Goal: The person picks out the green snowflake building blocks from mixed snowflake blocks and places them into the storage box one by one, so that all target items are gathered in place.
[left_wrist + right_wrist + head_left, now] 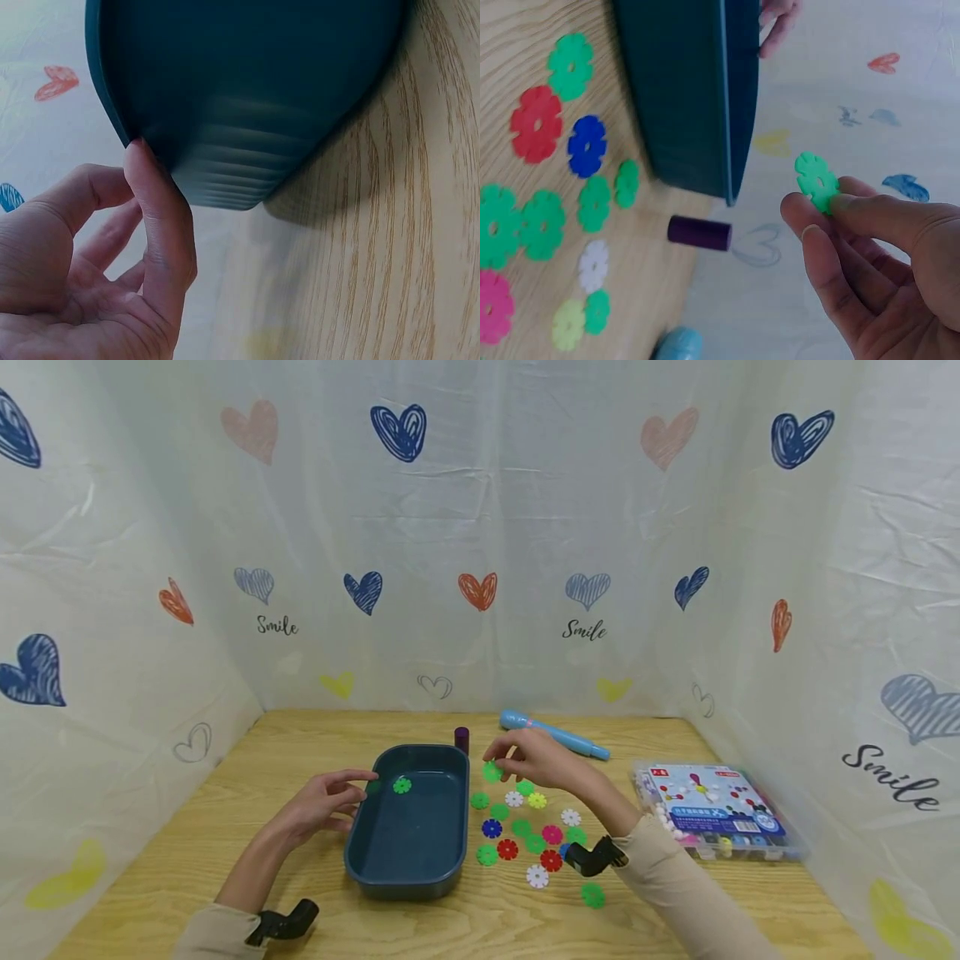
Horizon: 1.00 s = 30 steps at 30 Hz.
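Observation:
A dark blue-green plastic basin [408,881] stands on the table, with one green notched disc [402,786] inside. My left hand [324,806] is at its left side; in the left wrist view a fingertip [139,154] rests at the rim, the other fingers lying outside. Right of the basin, my right hand [536,758] pinches another green notched disc [817,182] between thumb and fingers, raised above the tabletop. Below it lie several loose discs, among them a blue one [492,828], a red one [507,849], a yellow one [537,801] and a white one [537,877].
Behind the basin's right corner stands a small dark purple cylinder [462,741]. A light blue microphone-shaped object [558,737] lies at the back. On the right is a clear box [716,810] with a printed label and colourful pieces. Patterned curtains [480,527] enclose the wooden table [300,739].

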### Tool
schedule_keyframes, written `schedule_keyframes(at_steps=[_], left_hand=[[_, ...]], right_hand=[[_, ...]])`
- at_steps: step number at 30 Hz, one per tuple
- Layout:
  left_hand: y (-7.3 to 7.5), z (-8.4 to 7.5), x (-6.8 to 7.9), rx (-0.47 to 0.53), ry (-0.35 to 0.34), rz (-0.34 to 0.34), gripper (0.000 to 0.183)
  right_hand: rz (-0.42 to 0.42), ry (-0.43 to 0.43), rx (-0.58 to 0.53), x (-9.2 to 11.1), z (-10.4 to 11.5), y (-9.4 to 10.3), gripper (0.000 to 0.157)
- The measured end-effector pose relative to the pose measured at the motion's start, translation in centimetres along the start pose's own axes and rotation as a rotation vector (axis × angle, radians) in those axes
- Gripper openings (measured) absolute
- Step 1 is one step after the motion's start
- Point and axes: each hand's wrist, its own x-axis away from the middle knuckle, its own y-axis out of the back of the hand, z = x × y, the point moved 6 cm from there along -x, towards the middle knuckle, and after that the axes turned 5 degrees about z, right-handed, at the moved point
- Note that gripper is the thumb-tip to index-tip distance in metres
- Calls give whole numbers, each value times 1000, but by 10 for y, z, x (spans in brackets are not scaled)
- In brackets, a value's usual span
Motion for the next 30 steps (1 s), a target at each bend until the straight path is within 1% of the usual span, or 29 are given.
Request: schedule_keyframes(at_steps=[3, 7, 15, 22, 30], left_hand=[[0, -1, -1, -4, 0, -1, 43], [0, -1, -3, -12, -4, -2, 44], [0, 0, -2, -19, -2, -5, 44], [1, 1, 0, -16, 5, -14, 44], [0, 0, -1, -11, 1, -2, 44]], right_hand=[[6, 21, -2, -10, 8, -2, 18], [-7, 26, 11, -21, 14, -6, 18], [-9, -41, -23, -41, 18, -20, 20], [23, -108, -53, -63, 17, -32, 22], [41, -114, -126, -84, 25, -44, 21]])
